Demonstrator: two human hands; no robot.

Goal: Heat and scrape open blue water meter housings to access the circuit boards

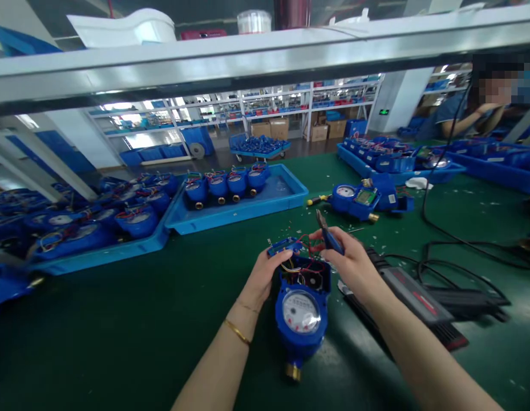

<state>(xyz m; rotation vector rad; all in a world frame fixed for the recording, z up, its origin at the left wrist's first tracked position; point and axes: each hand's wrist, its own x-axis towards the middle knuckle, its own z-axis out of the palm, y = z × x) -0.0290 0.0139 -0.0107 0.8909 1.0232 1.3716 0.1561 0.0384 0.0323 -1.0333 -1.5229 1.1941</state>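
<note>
Currently gripping a small blue part (284, 246) with the left hand (263, 275) and blue-handled pliers (332, 241) with the right hand (352, 260), at an opened blue meter (298, 342).
Clock centred on the dial (302, 311): left hand at eleven, closed on the part; right hand at one, wrapped round the pliers, tips upward, fingers beside thin red wires (308, 245), though whether pinching them, cannot tell. Meter dial-up on the green table (119, 331), brass fitting (292, 372) at six, wiring compartment (323, 279) at twelve. Could probably break a joint by drawing the part too far from the compartment, given seemingly little slack; could also nick insulation by swinging the pliers carelessly.
</note>
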